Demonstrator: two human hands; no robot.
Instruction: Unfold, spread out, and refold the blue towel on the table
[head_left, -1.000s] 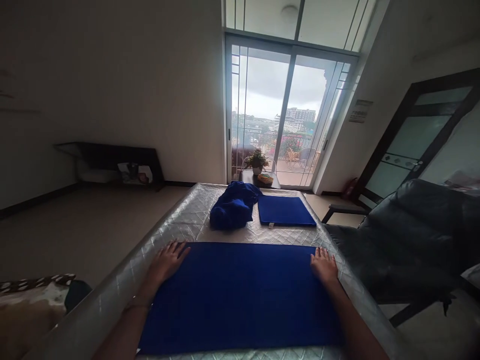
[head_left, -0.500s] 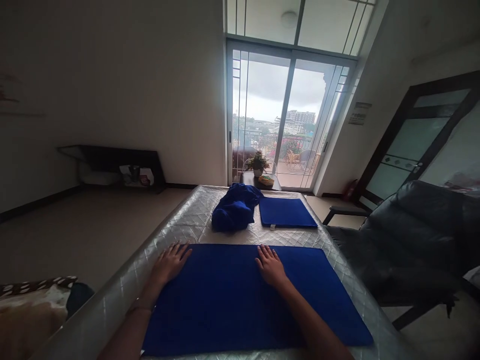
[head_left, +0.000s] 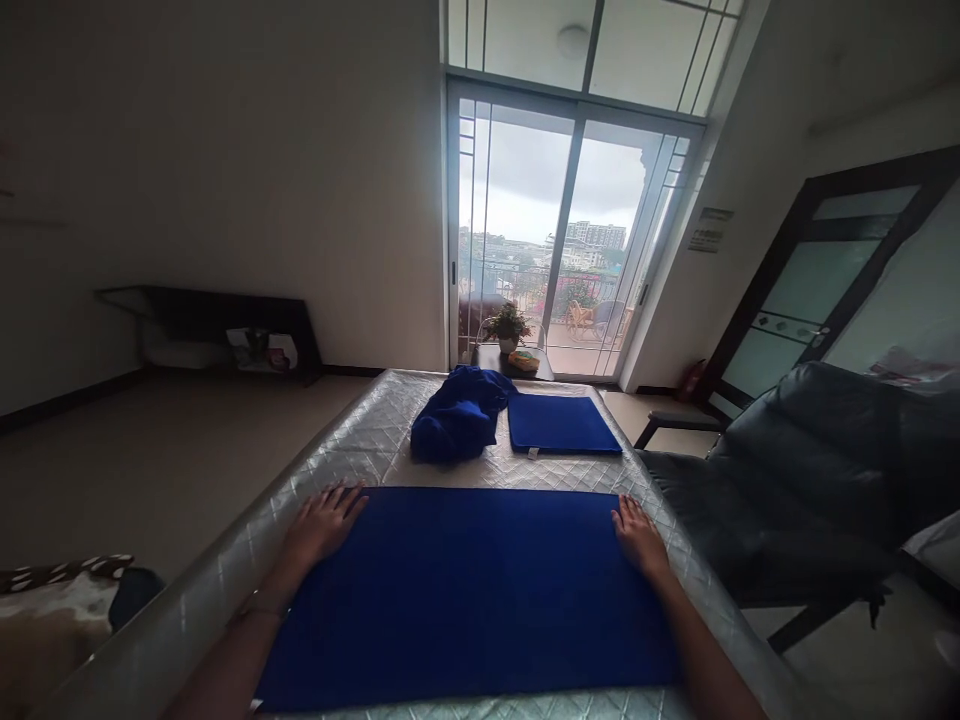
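A large blue towel (head_left: 472,590) lies spread flat on a quilted silver mattress (head_left: 375,440). My left hand (head_left: 322,522) lies flat with fingers stretched out on the towel's far left corner. My right hand (head_left: 639,536) lies flat, fingers apart, on the towel's far right corner. Farther back on the mattress sit a crumpled heap of blue towels (head_left: 454,425) and, to its right, a neatly folded blue towel (head_left: 561,424).
A black leather chair (head_left: 810,470) stands close against the mattress's right side. Beyond the mattress a small table holds a potted plant (head_left: 506,326) before glass sliding doors (head_left: 555,230). A low dark shelf (head_left: 217,330) runs along the left wall. Bare floor lies to the left.
My right hand slid from the towel's middle out to its far right corner. The left hand stayed on the left corner.
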